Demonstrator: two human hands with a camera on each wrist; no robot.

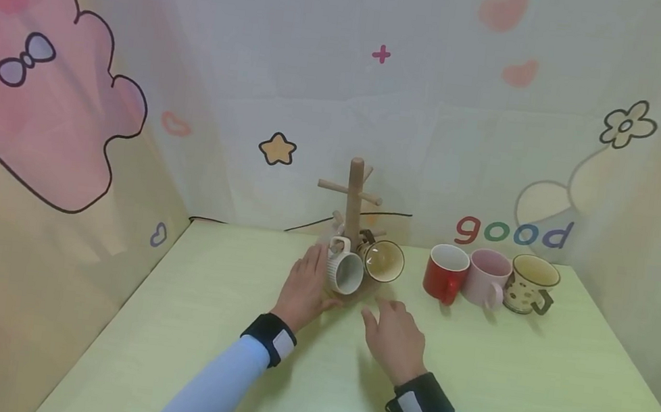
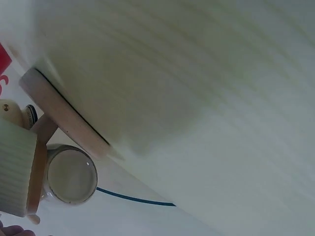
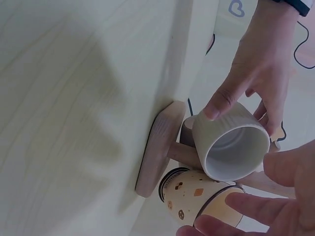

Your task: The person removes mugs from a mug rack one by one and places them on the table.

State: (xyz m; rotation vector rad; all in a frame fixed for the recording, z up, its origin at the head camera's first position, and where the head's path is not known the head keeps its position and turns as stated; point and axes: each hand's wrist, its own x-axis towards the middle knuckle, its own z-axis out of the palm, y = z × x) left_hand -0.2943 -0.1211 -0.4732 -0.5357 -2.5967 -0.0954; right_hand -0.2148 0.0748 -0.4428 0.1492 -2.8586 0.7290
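The white ribbed mug (image 1: pixel 345 273) is gripped between the thumb and fingers of the left hand (image 1: pixel 304 290), just to that hand's right, its axis pointed toward the near side, mouth first. The right hand (image 1: pixel 397 341) is placed farther off, loosely spread, with nothing grasped. The mug is held at the lower wooden rack (image 1: pixel 354 198), beside a patterned mug (image 1: pixel 384 262); whether its handle (image 1: pixel 338 241) is hooked there cannot be told.

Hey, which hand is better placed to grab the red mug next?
Probably the right hand: it holds nothing and is nearer the red mug, while the left hand grips the white ribbed mug at the wooden mug tree.
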